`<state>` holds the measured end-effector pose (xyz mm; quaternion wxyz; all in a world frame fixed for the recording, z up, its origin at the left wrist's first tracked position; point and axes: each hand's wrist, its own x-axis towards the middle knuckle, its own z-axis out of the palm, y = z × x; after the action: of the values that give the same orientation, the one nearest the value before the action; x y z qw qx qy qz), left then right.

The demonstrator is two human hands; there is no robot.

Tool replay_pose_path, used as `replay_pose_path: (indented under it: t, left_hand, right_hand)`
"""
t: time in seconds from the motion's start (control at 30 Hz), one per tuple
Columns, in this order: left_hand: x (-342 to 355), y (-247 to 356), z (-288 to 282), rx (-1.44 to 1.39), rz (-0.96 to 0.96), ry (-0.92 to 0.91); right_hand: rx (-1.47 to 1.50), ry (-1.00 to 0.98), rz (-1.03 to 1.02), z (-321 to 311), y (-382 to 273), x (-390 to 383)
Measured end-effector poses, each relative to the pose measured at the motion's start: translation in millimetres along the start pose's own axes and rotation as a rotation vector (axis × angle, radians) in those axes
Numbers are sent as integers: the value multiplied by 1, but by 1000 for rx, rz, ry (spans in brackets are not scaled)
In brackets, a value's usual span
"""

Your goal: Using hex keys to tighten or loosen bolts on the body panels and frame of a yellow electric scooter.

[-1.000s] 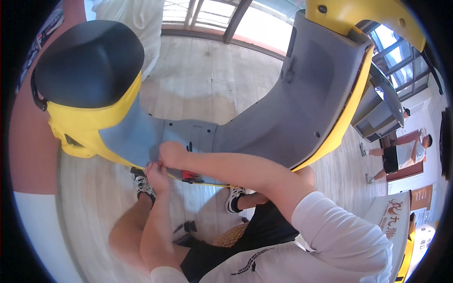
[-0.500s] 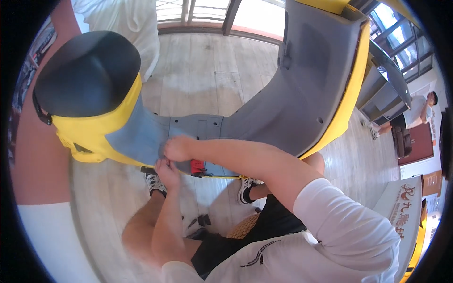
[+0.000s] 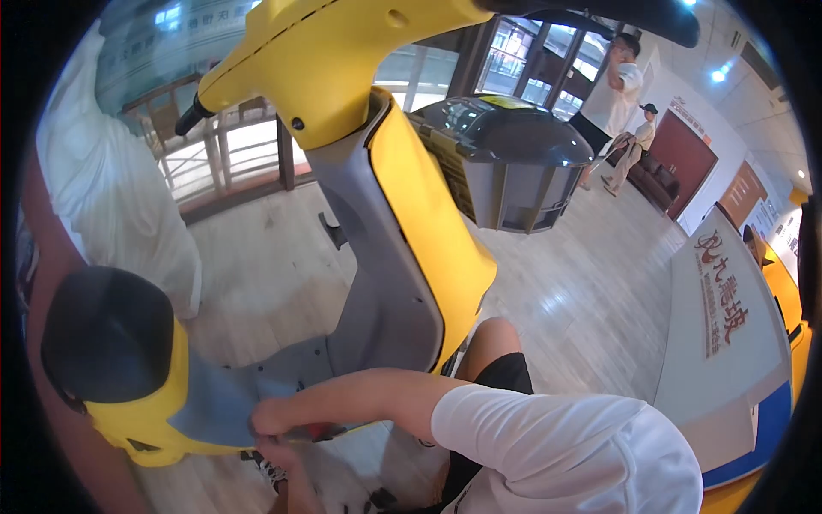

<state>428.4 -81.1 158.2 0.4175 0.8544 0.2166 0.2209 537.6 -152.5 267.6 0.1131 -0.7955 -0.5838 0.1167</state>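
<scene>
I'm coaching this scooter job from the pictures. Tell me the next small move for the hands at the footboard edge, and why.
Probably tilt the head back down first. Both the right hand and left hand sit at the grey footboard edge with a small red tool beside them, but they lie near the picture's lower edge, so the contact point is hard to see.
</scene>
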Motion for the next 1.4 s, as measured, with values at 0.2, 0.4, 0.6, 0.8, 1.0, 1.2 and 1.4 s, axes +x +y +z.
replay_pose_path:
  t: [0.2, 0.4, 0.6, 0.8, 1.0, 1.2, 1.4]
  left_hand:
    - [1, -9, 9, 108, 41, 129]
    - [-2, -3, 7, 67, -119, 69]
    - [1, 3, 3, 45, -178, -37]
    - [5, -25, 23, -323, -439, -19]
    - [-2, 26, 16, -392, -438, 133]
    - [4, 76, 3, 6, -783, 133]
    - [3, 104, 20, -225, -770, 401]
  right_hand:
    - [-436, -249, -498, -19, 14, 3]
    - [-267, -88, -301, 14, 11, 9]
    - [133, 155, 397, 29, -13, 9]
    - [358, 160, 741, 17, -24, 9]
    - [-130, 48, 266, -35, -32, -6]
    - [144, 471, 328, -125, -71, -102]
    - [289, 466, 544, -148, -171, -331]
